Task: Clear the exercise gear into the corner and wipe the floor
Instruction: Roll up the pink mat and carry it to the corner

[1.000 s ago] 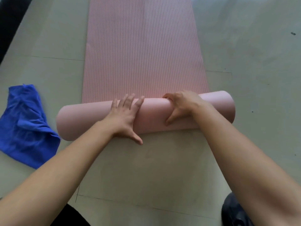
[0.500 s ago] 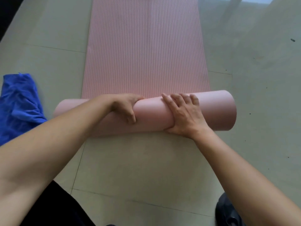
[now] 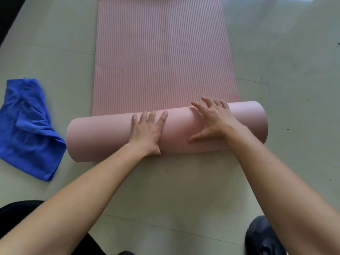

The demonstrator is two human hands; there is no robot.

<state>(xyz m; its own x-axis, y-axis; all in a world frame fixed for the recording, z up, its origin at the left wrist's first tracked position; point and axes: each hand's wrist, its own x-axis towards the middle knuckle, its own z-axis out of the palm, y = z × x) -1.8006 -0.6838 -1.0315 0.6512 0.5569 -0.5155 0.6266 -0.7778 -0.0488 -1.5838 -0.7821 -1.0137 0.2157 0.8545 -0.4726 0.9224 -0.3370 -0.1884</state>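
Observation:
A pink ribbed exercise mat [image 3: 161, 57] lies on the pale floor, running away from me. Its near end is wound into a thick smooth roll [image 3: 103, 137] lying crosswise. My left hand [image 3: 147, 133] lies flat on the middle of the roll with straight fingers. My right hand [image 3: 213, 122] presses the roll's right half, fingers spread over the top and thumb low on the near side. A crumpled blue cloth [image 3: 25, 126] lies on the floor just left of the roll's left end.
My dark shoe [image 3: 263, 238] shows at the bottom right and dark trousers [image 3: 18, 214] at the bottom left. Pale floor tiles [image 3: 294, 70] stretch on both sides of the mat. A dark edge [image 3: 7, 17] runs along the top left corner.
My left hand, curled over the roll's top half a second ago, now lies flat on it. My right hand has shifted right and spread its fingers. The roll sits slightly farther along the mat.

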